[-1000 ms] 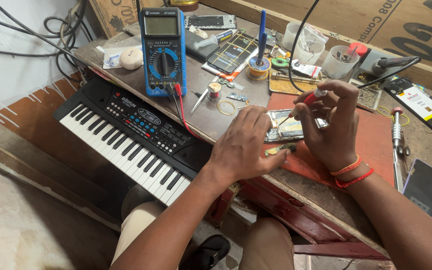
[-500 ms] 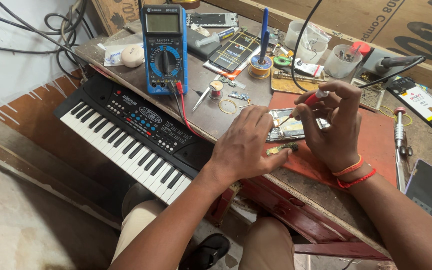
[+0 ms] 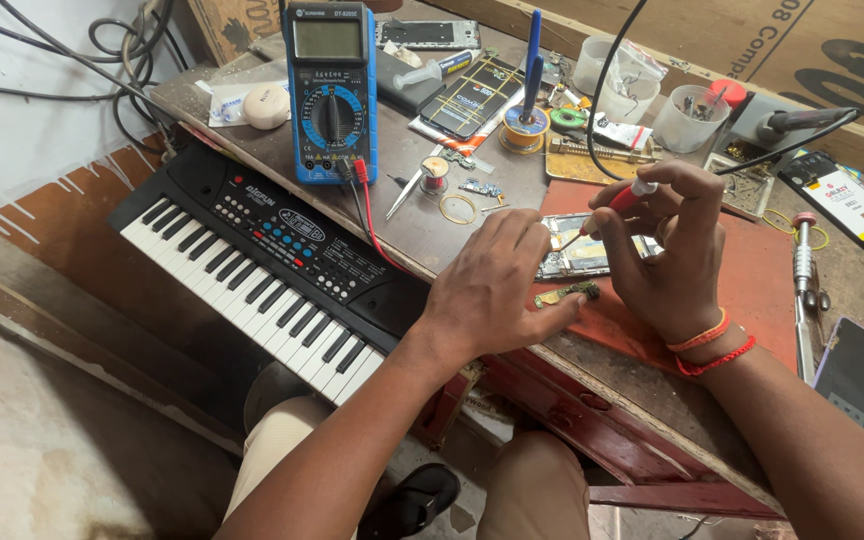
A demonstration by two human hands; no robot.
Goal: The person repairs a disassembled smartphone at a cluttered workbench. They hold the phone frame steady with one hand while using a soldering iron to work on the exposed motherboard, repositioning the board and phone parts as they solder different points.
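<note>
From my remote seat, the keyboard [image 3: 262, 265] lies far left of the opened phone [image 3: 592, 258], with the blue multimeter [image 3: 329, 92] standing behind it. My left hand [image 3: 492, 290] rests palm down just left of the phone, fingers loose, gripping nothing, fingertips by a small circuit board [image 3: 567, 293]. The phone lies on the red mat [image 3: 752, 290]. My right hand [image 3: 667, 255] pinches a red-handled screwdriver [image 3: 617, 205] over it, long axis slanting, tip pointing down-left at the phone.

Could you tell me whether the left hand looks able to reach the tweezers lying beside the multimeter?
Probably yes: the left hand rests on the bench, and the tweezers lie uncovered just ahead of it, with only bare bench between.
</note>
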